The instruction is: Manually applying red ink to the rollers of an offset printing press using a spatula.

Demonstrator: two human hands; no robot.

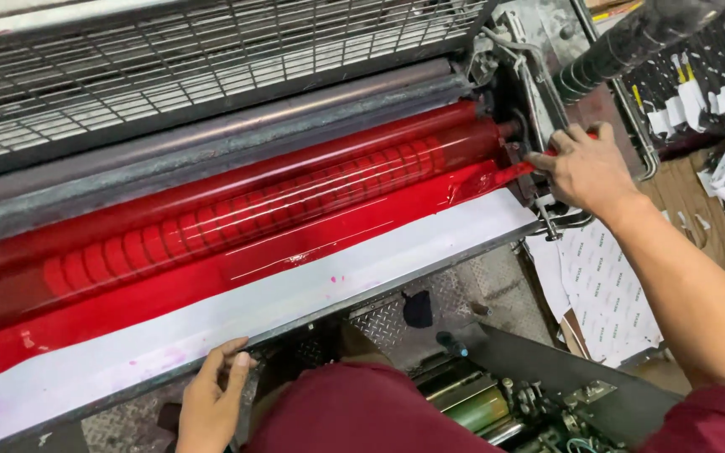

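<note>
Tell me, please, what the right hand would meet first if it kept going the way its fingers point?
Most likely the red ink roller's end at the machine's side frame; the right hand points left, fingertips already almost there, though depth is unclear.

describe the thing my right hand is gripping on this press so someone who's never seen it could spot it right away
Start at the long glossy red ink roller running across the press, and follow it to its right end. There the right hand grips a small red-handled tool against the metal side frame. It is the only slim, hand-held red item beside bare grey metal.
</note>
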